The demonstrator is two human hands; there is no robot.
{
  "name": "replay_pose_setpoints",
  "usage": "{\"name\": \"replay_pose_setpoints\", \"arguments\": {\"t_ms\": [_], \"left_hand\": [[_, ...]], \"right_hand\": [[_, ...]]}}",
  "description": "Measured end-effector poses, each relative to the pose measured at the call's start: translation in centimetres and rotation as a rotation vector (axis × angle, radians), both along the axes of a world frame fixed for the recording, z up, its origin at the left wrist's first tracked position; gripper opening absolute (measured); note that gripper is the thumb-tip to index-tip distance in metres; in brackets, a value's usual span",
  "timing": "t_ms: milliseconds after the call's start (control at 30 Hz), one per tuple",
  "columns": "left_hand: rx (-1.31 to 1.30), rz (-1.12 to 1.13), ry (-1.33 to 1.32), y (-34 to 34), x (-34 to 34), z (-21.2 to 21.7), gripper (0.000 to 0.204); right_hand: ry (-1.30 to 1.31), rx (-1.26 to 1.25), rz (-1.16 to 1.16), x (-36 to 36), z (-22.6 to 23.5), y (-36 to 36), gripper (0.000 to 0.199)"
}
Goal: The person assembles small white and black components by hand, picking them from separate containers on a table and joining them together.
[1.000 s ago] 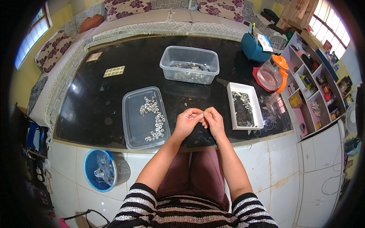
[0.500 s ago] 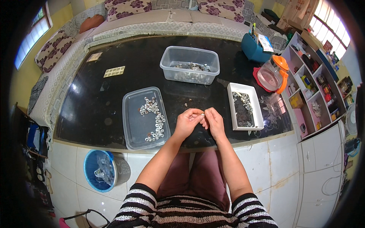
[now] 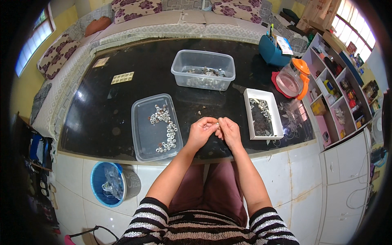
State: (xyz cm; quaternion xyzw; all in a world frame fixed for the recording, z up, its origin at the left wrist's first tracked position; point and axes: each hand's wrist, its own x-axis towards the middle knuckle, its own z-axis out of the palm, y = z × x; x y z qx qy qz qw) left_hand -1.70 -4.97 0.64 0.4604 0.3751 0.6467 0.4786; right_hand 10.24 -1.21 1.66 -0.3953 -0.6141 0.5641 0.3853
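Observation:
Over the near edge of the black table, my left hand (image 3: pixel 201 131) and my right hand (image 3: pixel 229 132) meet fingertip to fingertip. Both are closed in a pinch around a tiny pale piece (image 3: pixel 217 123), mostly covered by the fingers, so its kind is unclear. To the left lies a clear plastic lid (image 3: pixel 143 134) with several small round metallic pieces (image 3: pixel 166 130) on it. A white open box (image 3: pixel 279 130) right of my hands holds small dark and silvery pieces (image 3: pixel 263 109). Beyond them, a clear plastic tub (image 3: pixel 204 83) contains more small metallic parts.
A glass jug with an orange lid (image 3: pixel 293 77) stands on a red mat at the right, near a teal holder (image 3: pixel 271 52). Shelves (image 3: pixel 335 98) adjoin the table's right side. A blue-rimmed bin (image 3: pixel 107 183) stands on the floor at left. A sofa (image 3: pixel 183 28) lines the far side.
The fingers of my right hand have shifted slightly over the tiny piece, covering more of it. Everything else stays where it was.

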Motion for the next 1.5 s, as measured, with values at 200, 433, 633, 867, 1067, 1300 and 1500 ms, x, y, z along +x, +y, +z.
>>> {"name": "replay_pose_setpoints", "arguments": {"t_ms": [200, 433, 633, 867, 1067, 1300, 1500], "left_hand": [[-0.046, 0.028, 0.063, 0.3, -0.2, -0.8, 0.010], [-0.073, 0.027, 0.039, 0.2, 0.0, -0.3, 0.010], [-0.067, 0.114, 0.167, 0.3, 0.0, -0.6, 0.013], [-0.087, 0.082, 0.070, 0.2, -0.1, -0.5, 0.013], [-0.097, 0.059, 0.011, 0.1, 0.1, 0.1, 0.012], [-0.119, 0.079, 0.006, -0.1, 0.3, 0.3, 0.011], [-0.141, 0.069, 0.038, -0.1, 0.2, -0.1, 0.014]], "right_hand": [[0.017, -0.009, -0.015, 0.0, -0.1, 0.0, 0.035], [0.000, 0.031, 0.013, 0.0, 0.1, 0.1, 0.035], [-0.007, 0.051, 0.018, 0.2, -0.6, 0.4, 0.037], [-0.032, 0.095, -0.027, -0.2, 0.1, -0.2, 0.034], [0.012, 0.054, 0.026, 0.3, -0.3, 0.2, 0.026], [0.070, 0.024, 0.065, 0.8, -0.3, 0.2, 0.023], [-0.009, 0.015, -0.020, 3.3, 0.2, -0.7, 0.018]]}}
